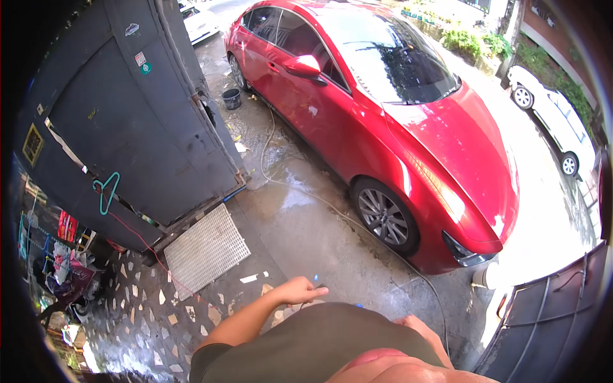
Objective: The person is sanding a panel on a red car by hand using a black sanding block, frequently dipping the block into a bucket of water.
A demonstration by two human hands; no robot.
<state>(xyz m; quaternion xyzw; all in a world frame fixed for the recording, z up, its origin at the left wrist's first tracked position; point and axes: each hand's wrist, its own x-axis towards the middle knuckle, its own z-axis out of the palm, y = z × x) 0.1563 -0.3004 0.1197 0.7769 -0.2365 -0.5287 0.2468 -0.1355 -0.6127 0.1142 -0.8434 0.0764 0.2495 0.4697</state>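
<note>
My left hand (pixel 303 290) is out at the lower middle, in front of my dark olive shirt (pixel 306 345), its fingers curled and thumb forward; whatever they may hold is hidden. My right hand (pixel 412 324) shows only partly at the right side of my body, its fingers out of sight behind it. Beyond both hands stands a red car (pixel 447 147), its front wheel (pixel 383 214) nearest me. A long hose (pixel 325 203) runs on the wet concrete beside the car and past my right side.
At left are a grey metal gate (pixel 128 108) with a teal hanger (pixel 112 188), a white grated mat (pixel 204 252) and clutter (pixel 70 268). A bucket (pixel 231 99) stands by the car, a pale container (pixel 482 276) near its bumper, a metal panel (pixel 543 319) at right. White cars (pixel 552 121) stand beyond.
</note>
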